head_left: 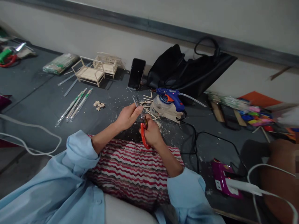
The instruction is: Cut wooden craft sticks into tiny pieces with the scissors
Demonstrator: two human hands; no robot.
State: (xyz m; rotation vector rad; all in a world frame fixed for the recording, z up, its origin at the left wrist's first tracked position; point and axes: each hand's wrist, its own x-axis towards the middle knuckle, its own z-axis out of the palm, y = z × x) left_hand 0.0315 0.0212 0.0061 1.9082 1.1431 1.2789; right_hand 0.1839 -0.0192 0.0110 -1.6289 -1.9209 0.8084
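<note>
Grey tabletop [39,102]: scissors [143,134] gripped in R hand [152,132], blades [135,101] beside L hand [127,117]; can't tell L's hold.

Glossy plastic scissor handles [143,135], metal blades [135,102]

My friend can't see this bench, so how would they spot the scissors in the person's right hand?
Start from the red-striped fabric between the person's pale blue sleeves. Just past its far edge, the right hand grips the scissors, slim blades pointing away from the body. Their bright red handle sets them apart from the blue glue gun nearby.
</note>
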